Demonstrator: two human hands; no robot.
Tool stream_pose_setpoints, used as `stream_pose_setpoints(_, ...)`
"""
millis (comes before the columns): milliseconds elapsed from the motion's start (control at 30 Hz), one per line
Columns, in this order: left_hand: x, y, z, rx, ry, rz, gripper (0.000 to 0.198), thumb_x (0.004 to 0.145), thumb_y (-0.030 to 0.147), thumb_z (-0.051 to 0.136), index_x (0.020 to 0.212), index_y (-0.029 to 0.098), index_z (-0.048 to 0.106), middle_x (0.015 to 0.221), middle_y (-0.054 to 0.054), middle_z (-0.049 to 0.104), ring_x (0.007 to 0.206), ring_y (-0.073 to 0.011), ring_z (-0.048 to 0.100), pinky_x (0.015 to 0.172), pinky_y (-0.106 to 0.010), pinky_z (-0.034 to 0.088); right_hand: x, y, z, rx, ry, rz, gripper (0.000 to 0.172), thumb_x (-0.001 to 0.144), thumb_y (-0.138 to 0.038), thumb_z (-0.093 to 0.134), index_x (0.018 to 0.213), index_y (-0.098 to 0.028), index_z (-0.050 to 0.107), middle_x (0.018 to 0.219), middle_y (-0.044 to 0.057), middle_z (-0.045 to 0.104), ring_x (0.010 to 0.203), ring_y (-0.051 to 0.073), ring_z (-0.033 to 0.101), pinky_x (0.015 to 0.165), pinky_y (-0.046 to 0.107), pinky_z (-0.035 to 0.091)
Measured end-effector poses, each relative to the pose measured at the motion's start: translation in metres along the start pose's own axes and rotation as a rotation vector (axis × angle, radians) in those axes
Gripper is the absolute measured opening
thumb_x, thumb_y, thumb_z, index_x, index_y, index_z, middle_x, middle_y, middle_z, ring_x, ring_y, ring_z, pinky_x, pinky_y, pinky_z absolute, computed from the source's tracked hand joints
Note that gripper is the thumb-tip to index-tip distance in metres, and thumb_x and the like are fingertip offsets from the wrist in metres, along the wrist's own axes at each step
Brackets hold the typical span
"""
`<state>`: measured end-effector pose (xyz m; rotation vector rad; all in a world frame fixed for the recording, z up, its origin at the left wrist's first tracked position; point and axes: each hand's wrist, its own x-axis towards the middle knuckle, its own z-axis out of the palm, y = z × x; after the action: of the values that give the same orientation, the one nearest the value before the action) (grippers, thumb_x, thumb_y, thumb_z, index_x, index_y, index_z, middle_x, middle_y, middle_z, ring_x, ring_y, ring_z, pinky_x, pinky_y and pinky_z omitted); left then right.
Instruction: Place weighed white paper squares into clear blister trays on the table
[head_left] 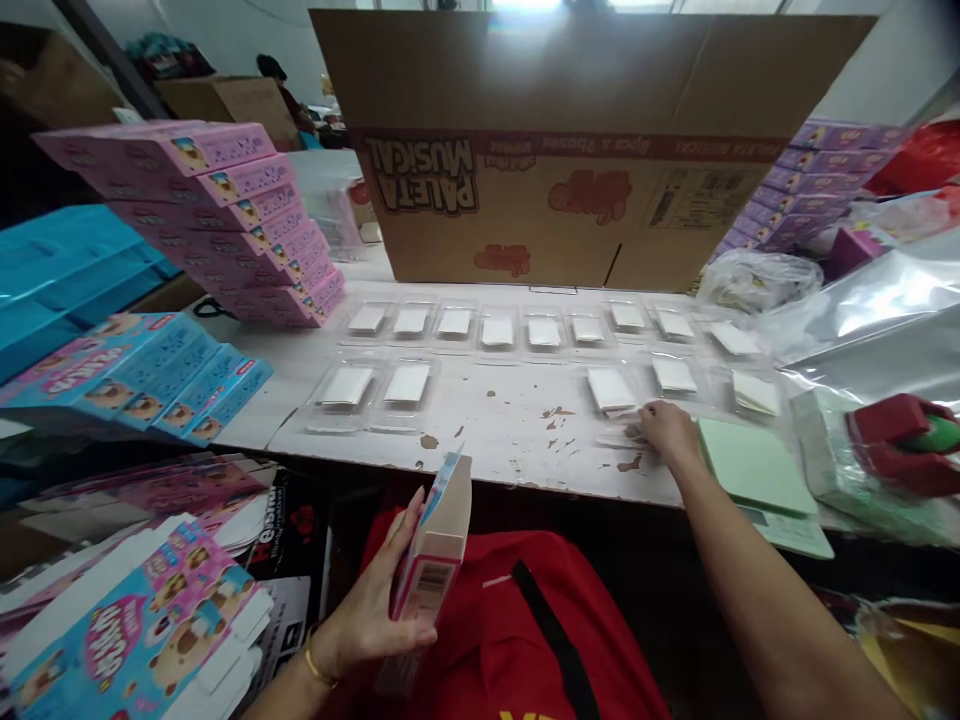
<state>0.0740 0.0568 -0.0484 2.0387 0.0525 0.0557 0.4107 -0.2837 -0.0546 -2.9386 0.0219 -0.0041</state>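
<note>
My left hand is closed around a small printed carton, holding it tilted above my lap with its barcode end towards me. On the right of the table, my right hand has its fingers curled on the edge of a clear plastic tray. Just behind that lies another clear tray with a white card. More such trays, each with a white card, stand in rows across the table. Two with white cards lie at the front left.
A large brown cardboard box stands at the back. Pink cartons are stacked left, with blue cartons before them. Flat printed cartons lie lower left. A pale green scale and a red tape dispenser sit right.
</note>
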Motion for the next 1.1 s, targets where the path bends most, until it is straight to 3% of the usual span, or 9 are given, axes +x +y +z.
stream_pose_setpoints(100, 0.001, -0.001, -0.004, 0.051, 0.029, 0.042, 0.111, 0.053, 0.044, 0.073, 0.140, 0.022, 0.008, 0.139, -0.016, 0.031, 0.127, -0.0368, 0.028, 0.102, -0.055, 0.020, -0.012, -0.002, -0.005, 0.110, 0.005, -0.087, 0.028, 0.078, -0.030, 0.043, 0.082, -0.016, 0.067, 0.079, 0.009, 0.067, 0.074, 0.021, 0.059, 0.061, 0.028, 0.038)
stream_pose_setpoints(167, -0.001, -0.005, -0.007, 0.036, 0.094, 0.034, 0.112, 0.053, 0.044, 0.073, 0.140, 0.023, 0.005, 0.141, -0.016, 0.029, 0.126, -0.0364, 0.030, 0.102, -0.054, 0.022, -0.025, -0.003, -0.011, 0.271, -0.038, -0.154, 0.031, 0.079, -0.036, 0.043, 0.085, -0.016, 0.066, 0.074, 0.007, 0.067, 0.069, 0.020, 0.060, 0.061, 0.027, 0.040)
stream_pose_setpoints(333, 0.000, -0.014, -0.009, 0.011, 0.153, 0.018, 0.116, 0.051, 0.042, 0.076, 0.139, 0.025, 0.002, 0.140, -0.014, 0.027, 0.126, -0.0351, 0.029, 0.104, -0.053, 0.020, -0.077, -0.028, -0.045, 0.581, -0.320, -0.387, 0.037, 0.081, -0.042, 0.045, 0.098, -0.016, 0.064, 0.074, 0.004, 0.067, 0.061, 0.015, 0.061, 0.060, 0.026, 0.047)
stream_pose_setpoints(400, 0.005, -0.013, -0.011, 0.057, 0.127, 0.050, 0.118, 0.049, 0.043, 0.076, 0.139, 0.024, 0.003, 0.142, -0.014, 0.022, 0.128, -0.0368, 0.023, 0.105, -0.054, 0.015, -0.098, -0.048, -0.062, 0.571, -0.396, -0.560, 0.035, 0.083, -0.041, 0.044, 0.099, -0.018, 0.064, 0.076, 0.004, 0.067, 0.064, 0.015, 0.061, 0.061, 0.025, 0.047)
stream_pose_setpoints(500, 0.010, -0.009, -0.016, 0.171, 0.066, 0.092, 0.121, 0.047, 0.041, 0.077, 0.139, 0.024, 0.001, 0.143, -0.013, 0.015, 0.130, -0.0373, 0.014, 0.105, -0.055, 0.012, -0.119, -0.077, -0.080, 0.497, -0.396, -0.826, 0.029, 0.086, -0.035, 0.041, 0.096, -0.022, 0.065, 0.082, 0.002, 0.067, 0.070, 0.014, 0.062, 0.065, 0.024, 0.046)
stream_pose_setpoints(700, 0.007, -0.001, -0.029, 0.396, -0.100, 0.162, 0.125, 0.044, 0.041, 0.077, 0.139, 0.027, -0.003, 0.141, -0.012, 0.013, 0.129, -0.0358, 0.016, 0.104, -0.053, 0.020, -0.127, -0.108, -0.087, 0.324, -0.397, -1.172, 0.025, 0.087, -0.022, 0.041, 0.097, -0.023, 0.064, 0.085, 0.004, 0.067, 0.075, 0.014, 0.060, 0.065, 0.023, 0.041)
stream_pose_setpoints(900, 0.006, 0.006, -0.028, 0.439, -0.163, 0.163, 0.122, 0.045, 0.042, 0.075, 0.139, 0.024, 0.000, 0.139, -0.012, 0.017, 0.127, -0.0335, 0.021, 0.104, -0.049, 0.022, -0.125, -0.142, -0.090, 0.265, -0.385, -1.155, 0.022, 0.081, -0.017, 0.047, 0.079, -0.020, 0.068, 0.070, 0.004, 0.066, 0.066, 0.014, 0.059, 0.061, 0.024, 0.039)
stream_pose_setpoints(1000, 0.009, 0.003, -0.021, 0.425, -0.159, 0.163, 0.123, 0.044, 0.044, 0.075, 0.140, 0.024, -0.001, 0.140, -0.012, 0.016, 0.128, -0.0334, 0.019, 0.105, -0.050, 0.019, -0.127, -0.159, -0.089, 0.311, -0.357, -1.043, 0.019, 0.078, -0.016, 0.050, 0.081, -0.021, 0.068, 0.070, 0.003, 0.067, 0.067, 0.015, 0.059, 0.062, 0.026, 0.040)
stream_pose_setpoints(1100, 0.014, -0.004, -0.013, 0.363, -0.217, 0.170, 0.128, 0.040, 0.044, 0.077, 0.139, 0.025, -0.001, 0.142, -0.013, 0.015, 0.129, -0.0353, 0.017, 0.104, -0.053, 0.015, -0.138, -0.167, -0.090, 0.500, -0.340, -0.938, 0.020, 0.080, -0.020, 0.048, 0.089, -0.021, 0.066, 0.074, 0.002, 0.067, 0.067, 0.014, 0.060, 0.062, 0.026, 0.043)
